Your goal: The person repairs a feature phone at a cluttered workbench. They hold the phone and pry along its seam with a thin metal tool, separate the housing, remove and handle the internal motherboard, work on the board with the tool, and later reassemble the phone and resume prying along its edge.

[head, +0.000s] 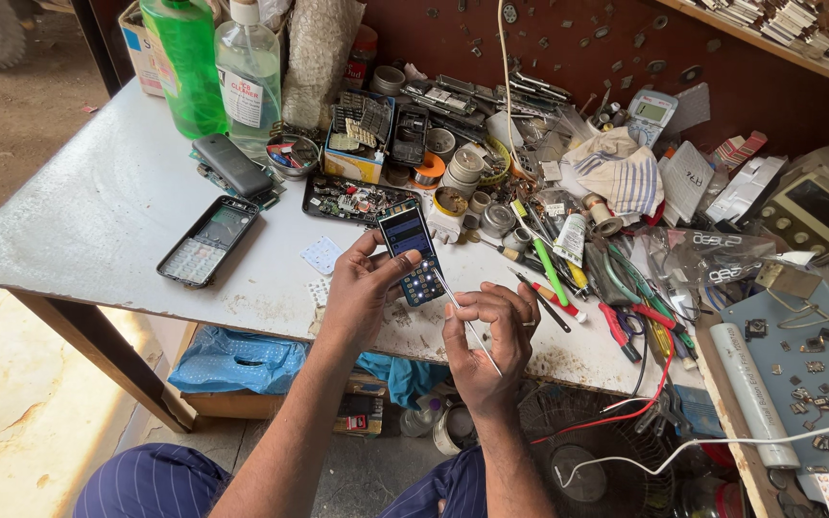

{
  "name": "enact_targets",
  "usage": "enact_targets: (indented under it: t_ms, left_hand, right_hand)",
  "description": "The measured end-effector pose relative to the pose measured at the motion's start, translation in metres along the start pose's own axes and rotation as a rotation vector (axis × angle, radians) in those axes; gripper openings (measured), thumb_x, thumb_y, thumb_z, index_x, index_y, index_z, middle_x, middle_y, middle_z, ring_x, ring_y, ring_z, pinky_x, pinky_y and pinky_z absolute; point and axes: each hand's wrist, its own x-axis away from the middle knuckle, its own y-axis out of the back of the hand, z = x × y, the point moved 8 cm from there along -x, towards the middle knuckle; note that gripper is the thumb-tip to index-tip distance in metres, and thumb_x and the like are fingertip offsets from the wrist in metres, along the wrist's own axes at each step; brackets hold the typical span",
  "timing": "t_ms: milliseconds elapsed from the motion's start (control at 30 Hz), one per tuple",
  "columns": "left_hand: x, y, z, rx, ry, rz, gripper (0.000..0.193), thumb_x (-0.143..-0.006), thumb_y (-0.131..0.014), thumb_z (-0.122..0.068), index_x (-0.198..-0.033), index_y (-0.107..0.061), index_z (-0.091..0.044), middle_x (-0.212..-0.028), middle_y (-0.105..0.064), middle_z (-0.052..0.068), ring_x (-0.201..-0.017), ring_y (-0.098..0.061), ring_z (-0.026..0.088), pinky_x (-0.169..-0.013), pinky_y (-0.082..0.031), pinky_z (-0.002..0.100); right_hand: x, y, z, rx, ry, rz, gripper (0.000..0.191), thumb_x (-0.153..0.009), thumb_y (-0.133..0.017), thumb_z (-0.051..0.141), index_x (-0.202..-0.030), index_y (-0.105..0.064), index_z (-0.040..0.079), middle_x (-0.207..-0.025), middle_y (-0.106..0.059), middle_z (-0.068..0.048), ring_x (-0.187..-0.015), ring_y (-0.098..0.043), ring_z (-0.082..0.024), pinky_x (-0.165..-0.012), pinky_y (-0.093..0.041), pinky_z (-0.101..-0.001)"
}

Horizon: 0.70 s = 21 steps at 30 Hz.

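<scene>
Phone (412, 252), its keypad and lit screen up, sits above the table edge, pinched by my left hand (362, 288) between thumb and curled fingers, while my right hand (487, 341) at four o'clock pinches thin tweezers (465, 321), tips at the keypad. I judge a slip could scratch or drop it. At eleven o'clock stand a green bottle (184, 62) and a clear bottle (248, 72) with a white label.
</scene>
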Motion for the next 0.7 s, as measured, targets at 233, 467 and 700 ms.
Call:
enact_targets:
  t_ms: [233,467,700]
  left_hand:
    - [0.0,0.001,0.001,0.005,0.015,-0.004,0.028,-0.092,-0.072,-0.006,-0.117,-0.061,-0.004,-0.094,-0.078,0.009,-0.084,-0.074,0.011,-0.07,-0.062,0.028]
    - [0.0,-0.001,-0.001,0.031,-0.002,0.018,0.027,-0.092,-0.073,-0.005,-0.116,-0.061,-0.004,-0.095,-0.077,0.009,-0.085,-0.073,0.012,-0.071,-0.063,0.029]
    - [0.001,0.0,-0.001,0.026,0.003,0.016,0.028,-0.092,-0.073,-0.006,-0.117,-0.061,-0.005,-0.094,-0.077,0.008,-0.085,-0.074,0.011,-0.072,-0.063,0.029]
  right_hand:
    - [0.0,0.004,0.005,-0.039,0.019,-0.016,0.026,-0.089,-0.078,0.007,-0.097,-0.056,0.017,-0.104,-0.07,0.004,-0.118,-0.063,-0.019,-0.126,-0.03,-0.0505]
    - [-0.002,-0.001,0.01,-0.02,0.065,0.027,0.026,-0.088,-0.079,0.008,-0.098,-0.058,0.017,-0.103,-0.072,0.006,-0.119,-0.062,-0.019,-0.125,-0.028,-0.0498]
    - [-0.001,0.0,0.008,-0.02,0.037,0.011,0.026,-0.088,-0.079,0.008,-0.098,-0.057,0.017,-0.103,-0.071,0.005,-0.119,-0.062,-0.019,-0.125,-0.028,-0.0507]
